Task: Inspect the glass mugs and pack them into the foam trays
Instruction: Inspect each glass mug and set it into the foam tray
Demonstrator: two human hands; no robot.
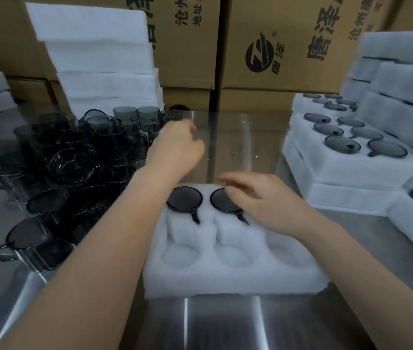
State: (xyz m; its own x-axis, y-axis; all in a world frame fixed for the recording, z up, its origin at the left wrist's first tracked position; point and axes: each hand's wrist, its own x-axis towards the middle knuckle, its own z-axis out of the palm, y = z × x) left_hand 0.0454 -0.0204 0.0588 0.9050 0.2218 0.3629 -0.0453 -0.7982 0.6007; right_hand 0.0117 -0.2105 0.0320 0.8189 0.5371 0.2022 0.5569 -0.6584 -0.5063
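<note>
Head: packed mugs vertical (handles toward viewer).

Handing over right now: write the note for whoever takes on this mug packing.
Left hand: reaching toward the loose mugs on the left; grip too blurred to tell.
Right hand: open, over the second packed mug.
Front foam tray: first packed mug and the second sit in its far row; three near cells empty; far right cell hidden.
Filled trays stacked on the right.
Left: inspect mugs, fill remaining cells.
</note>
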